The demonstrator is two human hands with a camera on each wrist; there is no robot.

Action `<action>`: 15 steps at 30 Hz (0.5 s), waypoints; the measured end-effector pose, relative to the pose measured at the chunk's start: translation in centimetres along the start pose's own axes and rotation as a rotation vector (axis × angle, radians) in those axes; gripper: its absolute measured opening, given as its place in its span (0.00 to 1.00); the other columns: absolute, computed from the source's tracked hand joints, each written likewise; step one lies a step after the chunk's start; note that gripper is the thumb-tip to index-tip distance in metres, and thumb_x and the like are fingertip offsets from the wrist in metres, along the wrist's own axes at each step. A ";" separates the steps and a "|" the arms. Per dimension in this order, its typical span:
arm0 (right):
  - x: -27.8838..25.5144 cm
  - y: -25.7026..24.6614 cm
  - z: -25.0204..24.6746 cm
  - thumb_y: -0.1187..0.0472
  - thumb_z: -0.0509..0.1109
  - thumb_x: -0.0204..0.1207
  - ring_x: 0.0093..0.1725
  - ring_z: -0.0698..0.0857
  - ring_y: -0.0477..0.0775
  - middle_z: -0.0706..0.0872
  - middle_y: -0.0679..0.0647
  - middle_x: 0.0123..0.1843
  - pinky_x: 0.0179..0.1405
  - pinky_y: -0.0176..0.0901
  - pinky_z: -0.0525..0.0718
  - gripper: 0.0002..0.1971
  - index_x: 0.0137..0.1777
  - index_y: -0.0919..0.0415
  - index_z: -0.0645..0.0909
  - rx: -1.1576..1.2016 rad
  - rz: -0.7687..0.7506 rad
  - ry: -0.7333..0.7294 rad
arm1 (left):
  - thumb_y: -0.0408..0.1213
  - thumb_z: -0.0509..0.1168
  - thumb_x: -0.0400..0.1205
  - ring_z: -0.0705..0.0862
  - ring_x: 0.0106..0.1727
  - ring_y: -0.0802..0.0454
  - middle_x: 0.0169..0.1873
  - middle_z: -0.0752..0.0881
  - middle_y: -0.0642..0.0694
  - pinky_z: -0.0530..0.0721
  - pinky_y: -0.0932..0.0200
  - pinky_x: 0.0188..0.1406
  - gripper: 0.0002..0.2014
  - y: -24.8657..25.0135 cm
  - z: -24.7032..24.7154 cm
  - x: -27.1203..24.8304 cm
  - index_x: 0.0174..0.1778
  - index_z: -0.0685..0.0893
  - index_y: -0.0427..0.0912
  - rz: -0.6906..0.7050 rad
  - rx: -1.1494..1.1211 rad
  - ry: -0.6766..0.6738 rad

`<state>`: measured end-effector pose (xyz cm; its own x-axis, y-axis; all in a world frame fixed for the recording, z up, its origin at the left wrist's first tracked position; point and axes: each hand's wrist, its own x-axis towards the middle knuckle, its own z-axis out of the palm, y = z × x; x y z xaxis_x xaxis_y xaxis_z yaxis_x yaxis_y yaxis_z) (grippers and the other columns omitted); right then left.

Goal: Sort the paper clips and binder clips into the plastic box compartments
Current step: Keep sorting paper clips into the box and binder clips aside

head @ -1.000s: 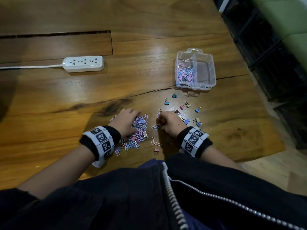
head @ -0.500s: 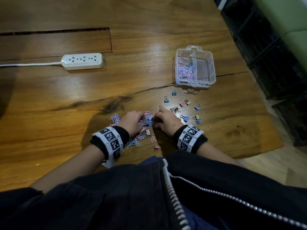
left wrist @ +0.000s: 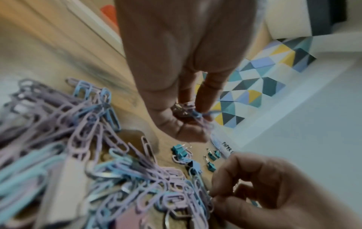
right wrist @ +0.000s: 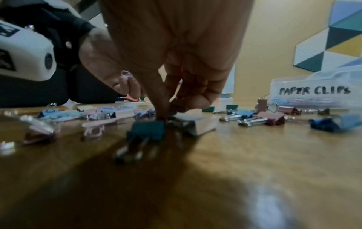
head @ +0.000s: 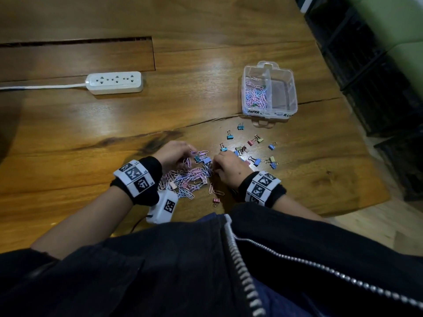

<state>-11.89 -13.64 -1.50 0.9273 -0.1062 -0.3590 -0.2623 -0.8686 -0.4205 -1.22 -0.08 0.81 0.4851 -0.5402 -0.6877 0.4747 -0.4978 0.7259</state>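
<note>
Plainly, both hands worked at the mixed heap near the front edge of the wooden surface (head: 96,124). The left hand (head: 174,154) had its fingers curled round a small bunch of paper clips (left wrist: 192,111), pinched between thumb and fingertips. The right hand (head: 227,165) was curled with its fingertips bunched down at the heap's edge; the right wrist view suggested a pinch on something small, but what it held could not be told.

The heap of paper clips (head: 191,177) lay between the two wrists, pastel loops of coated wire crossing at every angle, so no shared long axis could be named. They looked very light, springy and prone to hook into each other; taking a loose pinch from the top of the pile would likely lift several at once.

The binder clips (head: 254,147) lay scattered between the heap and the plastic box (head: 294,104), most on their sides with wire handles pointing various ways. These seemed stiffer and a little heavier; the folded body looked the surest hold.

The box stood well beyond the hands, its left compartment, labelled for paper clips, already partly filled, its right compartment seemingly bare.
</note>
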 end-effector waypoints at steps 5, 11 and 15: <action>0.0 0.1 0.0 0.69 0.65 0.74 0.56 0.80 0.55 0.82 0.57 0.56 0.53 0.38 0.75 0.10 0.54 0.62 0.76 0.201 0.084 0.037 | 0.29 0.49 0.81 0.70 0.26 0.53 0.31 0.74 0.45 0.73 0.67 0.20 0.12 -0.5 -0.3 -0.3 0.32 0.69 0.41 -0.018 -0.120 -0.029; 0.0 0.0 0.4 0.70 0.63 0.74 0.49 0.78 0.50 0.82 0.57 0.54 0.49 0.36 0.74 0.10 0.55 0.63 0.77 0.194 0.075 0.031 | 0.42 0.62 0.81 0.74 0.29 0.55 0.31 0.76 0.49 0.75 0.66 0.19 0.13 -1.8 0.0 -0.3 0.31 0.70 0.46 -0.004 0.641 0.016; -0.3 0.7 -0.4 0.70 0.64 0.75 0.49 0.79 0.50 0.82 0.55 0.50 0.46 0.34 0.75 0.10 0.55 0.65 0.79 0.405 0.163 0.097 | 0.45 0.64 0.79 0.74 0.29 0.56 0.30 0.76 0.50 0.73 0.65 0.21 0.15 -2.1 0.4 -0.4 0.30 0.68 0.46 0.030 0.634 0.090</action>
<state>-12.28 -14.42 -1.33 0.8808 -0.2876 -0.3760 -0.4727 -0.5794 -0.6640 -2.69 0.85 -0.45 0.5641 -0.5146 -0.6457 -0.0532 -0.8030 0.5935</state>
